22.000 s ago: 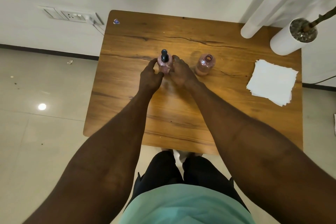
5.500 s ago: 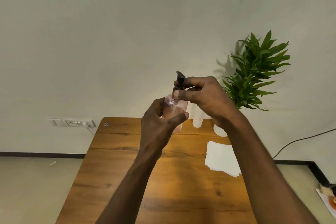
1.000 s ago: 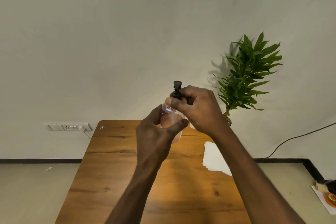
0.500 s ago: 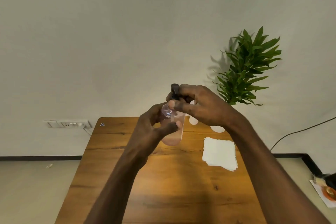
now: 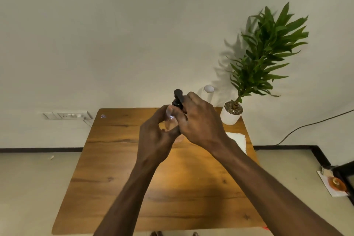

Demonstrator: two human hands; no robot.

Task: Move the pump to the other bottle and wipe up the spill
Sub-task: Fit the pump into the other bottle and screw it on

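Note:
I hold a clear bottle (image 5: 170, 122) with pinkish liquid in the air above the wooden table (image 5: 118, 178). My left hand (image 5: 155, 140) wraps around the bottle's body. My right hand (image 5: 199, 122) grips the black pump (image 5: 178, 98) at the bottle's neck; the pump head sticks up above my fingers. The second bottle is hidden from view. No spill shows on the table. A stack of white paper napkins (image 5: 237, 139) lies at the table's right, partly behind my right forearm.
A potted plant in a white pot (image 5: 230, 116) stands at the table's far right corner, beside a white roll (image 5: 208, 94) against the wall. A wall socket (image 5: 67, 115) is at the left. A cable runs along the right wall.
The view has tilted down slightly, showing more of the table. My hands with the bottle sit lower, nearer the table, and my right hand has shifted its grip on the pump.

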